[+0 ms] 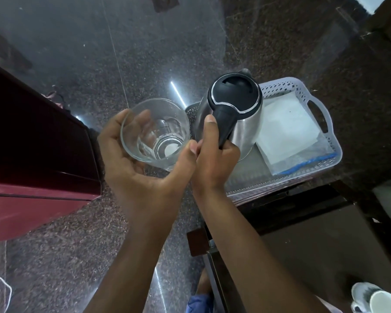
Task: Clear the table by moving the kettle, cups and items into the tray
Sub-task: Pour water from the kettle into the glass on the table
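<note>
A steel kettle (250, 123) with a black lid stands in the left half of a pale lattice tray (334, 141). My right hand (215, 159) is closed around its black handle, thumb on top. To the left of the tray, over the floor, my left hand (136, 161) cups an empty clear drinking glass (156, 132) from below. A white cup on a patterned saucer (375, 299) sits at the bottom right corner on the dark table.
Folded white napkins in a clear bag (289, 127) fill the tray's right half. The tray rests on a dark granite surface (359, 71). A maroon cabinet (32, 154) stands at the left, with polished granite floor (99, 64) between.
</note>
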`<state>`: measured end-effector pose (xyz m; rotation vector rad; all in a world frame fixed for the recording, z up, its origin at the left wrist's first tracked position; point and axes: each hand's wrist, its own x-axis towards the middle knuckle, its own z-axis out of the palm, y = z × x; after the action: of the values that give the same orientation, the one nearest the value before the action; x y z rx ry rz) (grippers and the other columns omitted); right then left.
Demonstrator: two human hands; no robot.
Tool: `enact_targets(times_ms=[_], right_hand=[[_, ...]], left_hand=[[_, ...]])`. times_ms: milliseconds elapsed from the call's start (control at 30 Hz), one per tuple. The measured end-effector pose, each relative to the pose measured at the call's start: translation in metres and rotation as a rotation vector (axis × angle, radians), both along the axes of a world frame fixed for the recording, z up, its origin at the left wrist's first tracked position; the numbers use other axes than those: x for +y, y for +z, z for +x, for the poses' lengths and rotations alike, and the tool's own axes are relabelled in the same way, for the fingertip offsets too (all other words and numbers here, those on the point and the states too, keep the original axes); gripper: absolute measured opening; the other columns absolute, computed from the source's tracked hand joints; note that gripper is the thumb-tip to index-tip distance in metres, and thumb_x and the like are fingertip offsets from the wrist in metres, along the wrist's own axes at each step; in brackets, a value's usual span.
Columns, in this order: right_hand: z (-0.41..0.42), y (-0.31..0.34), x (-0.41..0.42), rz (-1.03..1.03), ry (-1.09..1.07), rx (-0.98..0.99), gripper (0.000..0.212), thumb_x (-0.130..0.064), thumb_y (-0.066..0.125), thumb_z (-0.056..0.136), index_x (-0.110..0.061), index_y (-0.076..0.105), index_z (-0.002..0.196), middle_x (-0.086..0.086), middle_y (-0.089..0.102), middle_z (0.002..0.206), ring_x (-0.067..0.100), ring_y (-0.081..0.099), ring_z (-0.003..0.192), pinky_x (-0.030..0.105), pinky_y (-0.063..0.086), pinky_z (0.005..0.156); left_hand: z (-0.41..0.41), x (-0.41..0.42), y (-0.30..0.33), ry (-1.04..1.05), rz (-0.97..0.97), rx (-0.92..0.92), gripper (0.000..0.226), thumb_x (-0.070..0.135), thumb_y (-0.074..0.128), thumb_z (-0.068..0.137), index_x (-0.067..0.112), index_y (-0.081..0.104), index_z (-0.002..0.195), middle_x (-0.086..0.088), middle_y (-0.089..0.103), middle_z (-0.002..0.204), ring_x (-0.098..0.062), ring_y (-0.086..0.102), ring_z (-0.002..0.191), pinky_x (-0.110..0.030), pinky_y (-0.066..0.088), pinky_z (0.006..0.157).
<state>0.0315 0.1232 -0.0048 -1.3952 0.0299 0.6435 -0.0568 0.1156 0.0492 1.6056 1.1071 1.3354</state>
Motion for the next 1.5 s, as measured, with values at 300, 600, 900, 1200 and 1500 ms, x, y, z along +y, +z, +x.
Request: enact_targets(times_ms=[300,600,900,1200,1500], right_hand=[[-0.003,0.012,-0.009,-0.028,-0.001,-0.088,0.057,-0.059,0.067,0.079,-0.010,0.057,0.052,-0.002,0.053,0.043,0.023,0.056,0.049,0.045,0.054,0.057],[0.017,0.065,-0.047,0.073,0.129,-0.158,0.059,-0.056,0.066,0.084,-0.021,0.049,0.040,-0.006,0.044,0.036,0.010,0.041,0.033,0.021,0.037,0.043],[0.049,0.130,-0.155,0.026,0.179,-0.271,0.070,-0.053,0.066,0.086,0.001,0.049,0.045,0.010,0.043,0.037,0.016,0.041,0.032,0.020,0.036,0.041],[0.046,0.180,-0.331,-0.076,0.019,-0.264,0.070,-0.047,0.065,0.090,0.000,0.045,0.042,0.004,0.040,0.035,0.019,0.036,0.032,0.020,0.032,0.042],[0.021,0.185,-0.515,-0.197,-0.133,-0.270,0.069,-0.051,0.065,0.094,-0.016,0.045,0.038,0.005,0.038,0.035,0.021,0.033,0.038,0.025,0.031,0.048]], left_hand=[[-0.009,0.007,-0.002,0.027,0.078,0.049,0.082,0.023,0.096,0.077,0.010,0.049,0.143,-0.013,0.067,0.137,-0.028,0.070,0.126,-0.046,0.059,0.104],[-0.012,0.012,0.027,0.016,0.052,0.054,0.080,0.033,0.096,0.076,0.025,0.052,0.142,-0.004,0.068,0.137,-0.024,0.070,0.127,-0.052,0.059,0.105],[0.016,-0.013,0.076,-0.189,0.020,0.114,0.084,0.034,0.098,0.075,0.017,0.057,0.147,0.001,0.071,0.139,-0.019,0.070,0.130,-0.048,0.059,0.108],[0.037,-0.097,0.098,-0.551,0.071,0.150,0.074,0.039,0.097,0.079,0.022,0.060,0.140,-0.003,0.071,0.136,-0.025,0.071,0.124,-0.051,0.059,0.104],[0.077,-0.247,0.078,-0.884,0.028,0.352,0.084,0.052,0.094,0.066,0.033,0.059,0.139,0.022,0.069,0.126,-0.002,0.069,0.117,-0.039,0.063,0.096]])
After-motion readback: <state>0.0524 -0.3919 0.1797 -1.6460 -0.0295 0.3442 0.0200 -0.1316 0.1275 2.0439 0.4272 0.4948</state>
